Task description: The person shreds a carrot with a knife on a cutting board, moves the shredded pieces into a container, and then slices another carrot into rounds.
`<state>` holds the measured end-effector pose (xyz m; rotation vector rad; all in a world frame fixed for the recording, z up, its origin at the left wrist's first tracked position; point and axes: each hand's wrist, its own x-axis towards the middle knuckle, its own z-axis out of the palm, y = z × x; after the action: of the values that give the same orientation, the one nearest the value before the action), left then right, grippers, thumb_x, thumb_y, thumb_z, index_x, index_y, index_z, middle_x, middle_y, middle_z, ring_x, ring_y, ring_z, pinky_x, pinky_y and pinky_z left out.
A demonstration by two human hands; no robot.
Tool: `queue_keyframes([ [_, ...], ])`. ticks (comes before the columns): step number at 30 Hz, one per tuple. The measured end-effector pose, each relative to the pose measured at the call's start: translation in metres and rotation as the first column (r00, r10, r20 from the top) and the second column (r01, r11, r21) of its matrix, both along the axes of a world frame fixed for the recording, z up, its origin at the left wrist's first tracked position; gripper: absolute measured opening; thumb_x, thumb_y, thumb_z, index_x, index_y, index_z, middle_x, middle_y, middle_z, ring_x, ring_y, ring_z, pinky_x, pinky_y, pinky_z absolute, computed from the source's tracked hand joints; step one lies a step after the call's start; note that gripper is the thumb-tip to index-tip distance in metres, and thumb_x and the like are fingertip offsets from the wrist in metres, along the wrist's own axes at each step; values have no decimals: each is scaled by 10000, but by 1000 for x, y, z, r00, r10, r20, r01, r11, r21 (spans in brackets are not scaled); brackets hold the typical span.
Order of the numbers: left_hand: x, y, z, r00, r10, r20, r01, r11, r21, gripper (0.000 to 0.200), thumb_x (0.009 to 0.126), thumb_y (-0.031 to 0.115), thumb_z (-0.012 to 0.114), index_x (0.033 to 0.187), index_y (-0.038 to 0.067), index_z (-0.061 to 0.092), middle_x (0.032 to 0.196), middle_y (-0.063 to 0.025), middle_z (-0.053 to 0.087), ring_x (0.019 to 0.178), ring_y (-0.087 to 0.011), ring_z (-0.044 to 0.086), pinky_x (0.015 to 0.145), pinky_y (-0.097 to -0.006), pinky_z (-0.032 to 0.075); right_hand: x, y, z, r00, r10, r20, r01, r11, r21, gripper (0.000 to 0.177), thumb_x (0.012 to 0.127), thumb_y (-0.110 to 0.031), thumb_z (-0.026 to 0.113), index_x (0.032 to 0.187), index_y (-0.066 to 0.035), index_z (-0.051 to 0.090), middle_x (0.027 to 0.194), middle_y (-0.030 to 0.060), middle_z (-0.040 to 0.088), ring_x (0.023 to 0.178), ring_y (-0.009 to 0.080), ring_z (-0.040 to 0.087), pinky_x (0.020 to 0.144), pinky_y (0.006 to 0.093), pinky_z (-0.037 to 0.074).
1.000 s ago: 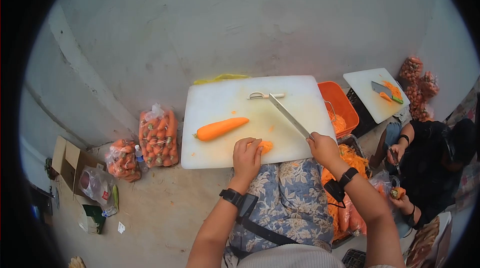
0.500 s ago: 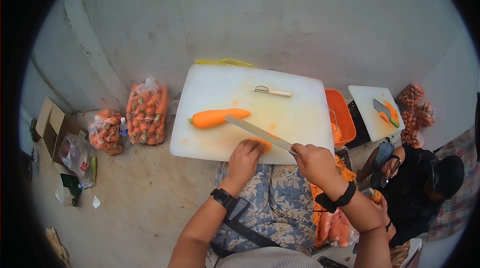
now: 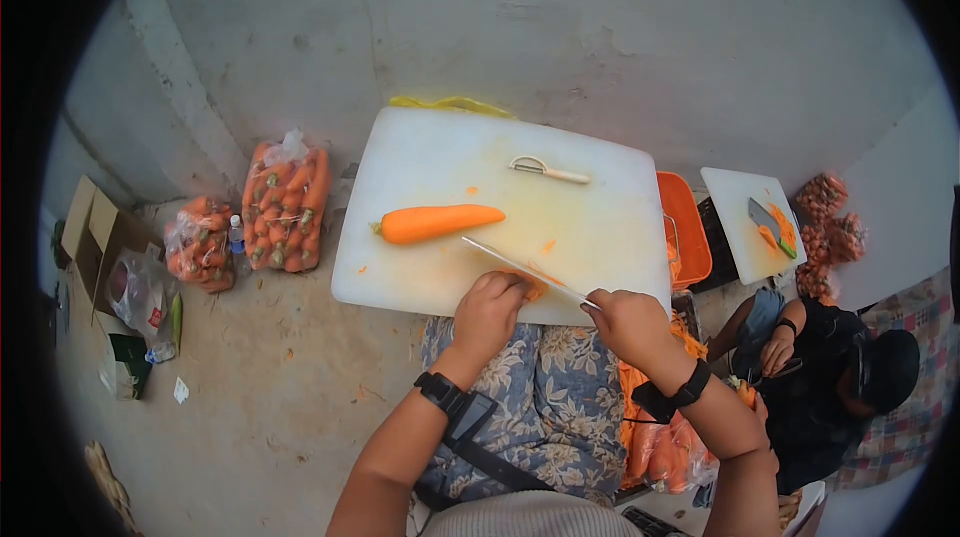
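My right hand (image 3: 632, 325) grips the handle of a kitchen knife (image 3: 520, 266), whose long blade slants over the white cutting board (image 3: 590, 227). Fingers bent, my left hand (image 3: 490, 314) presses a piece of cut carrot (image 3: 538, 287) against the board near its front edge. The blade lies right beside those fingertips, and most of that piece is hidden by hand and knife. A whole peeled carrot (image 3: 440, 224) rests on the board beyond my left hand. Farther back lies a peeler (image 3: 550, 171) with a pale handle.
Bags of carrots (image 3: 287, 207) stand on the floor to the left, near a cardboard box (image 3: 95, 237). Right of the board is an orange basket (image 3: 682, 227). Beyond it, a co-worker (image 3: 820, 387) sits by a second cutting board (image 3: 735, 207) bearing a knife and carrot shreds.
The knife blade has tilted and now shows more edge-on beside the carrot piece. My left hand keeps its hold. The whole view has shifted slightly, and the co-worker's hand has moved a little.
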<state>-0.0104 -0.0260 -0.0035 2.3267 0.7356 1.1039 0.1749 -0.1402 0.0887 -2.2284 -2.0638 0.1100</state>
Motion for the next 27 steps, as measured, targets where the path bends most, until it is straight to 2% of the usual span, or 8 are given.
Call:
queue_keyframes([
  [4, 1, -1, 0, 1000, 16, -11, -16, 1000, -4, 188, 783, 62, 647, 964, 86, 693, 971, -50, 651, 976, -264, 602, 828, -372, 507, -13, -4, 19, 995, -71, -70, 79, 990, 115, 199, 907, -251, 598, 851, -63, 628, 650, 158, 623, 617, 351, 631, 564, 443, 495],
  [5, 1, -1, 1, 1000, 11, -14, -11, 1000, -5, 188, 783, 62, 647, 964, 86, 693, 971, -50, 651, 976, -264, 602, 828, -372, 507, -15, -4, 14, 994, -76, -73, 84, 990, 114, 199, 907, -251, 598, 851, -63, 628, 650, 158, 623, 617, 351, 631, 564, 443, 495],
  [7, 1, -1, 4, 1000, 2, -6, -2, 1000, -15, 191, 779, 60, 652, 964, 84, 692, 968, -52, 651, 966, -266, 604, 826, -374, 508, -15, -3, 0, 993, -98, -67, 93, 993, -75, 211, 913, -262, 593, 865, -61, 635, 650, 163, 622, 621, 355, 630, 572, 449, 494],
  [10, 1, 1, 3, 1000, -14, -13, 14, 1000, 11, 193, 777, 58, 655, 965, 80, 691, 962, -55, 649, 957, -270, 606, 821, -377, 509, -14, -3, -7, 996, -91, -5, 90, 989, -119, 223, 917, -262, 589, 858, -50, 627, 655, 167, 622, 623, 361, 625, 580, 458, 490],
  [16, 1, 0, 2, 1000, 4, -16, -4, 1000, 21, 186, 771, 59, 662, 953, 78, 691, 955, -58, 645, 954, -275, 604, 817, -376, 508, -8, -9, 15, 994, -71, -87, 78, 994, 75, 230, 920, -245, 570, 835, -32, 593, 648, 169, 619, 607, 362, 627, 560, 462, 498],
  [20, 2, -2, 1, 1000, 7, -9, -7, 1000, 24, 179, 763, 60, 667, 940, 82, 693, 955, -61, 644, 953, -278, 604, 813, -377, 508, -13, -15, -4, 989, -88, -122, 93, 995, 35, 233, 918, -251, 574, 839, -33, 602, 646, 167, 616, 604, 366, 623, 558, 459, 496],
  [22, 2, -1, 5, 1000, 5, -9, -4, 999, 42, 174, 757, 61, 671, 929, 80, 694, 941, -61, 643, 939, -278, 606, 802, -382, 511, -14, -15, -9, 993, -93, -75, 87, 993, -82, 234, 922, -254, 574, 834, -38, 597, 647, 169, 615, 599, 370, 619, 555, 461, 492],
  [27, 2, -1, -1, 1000, 7, -7, -6, 999, 54, 175, 747, 63, 679, 922, 72, 692, 935, -68, 641, 927, -282, 605, 795, -384, 511, -17, -16, 18, 987, -119, -109, 119, 993, -8, 233, 923, -251, 576, 844, -34, 606, 650, 177, 616, 614, 375, 624, 569, 478, 489],
])
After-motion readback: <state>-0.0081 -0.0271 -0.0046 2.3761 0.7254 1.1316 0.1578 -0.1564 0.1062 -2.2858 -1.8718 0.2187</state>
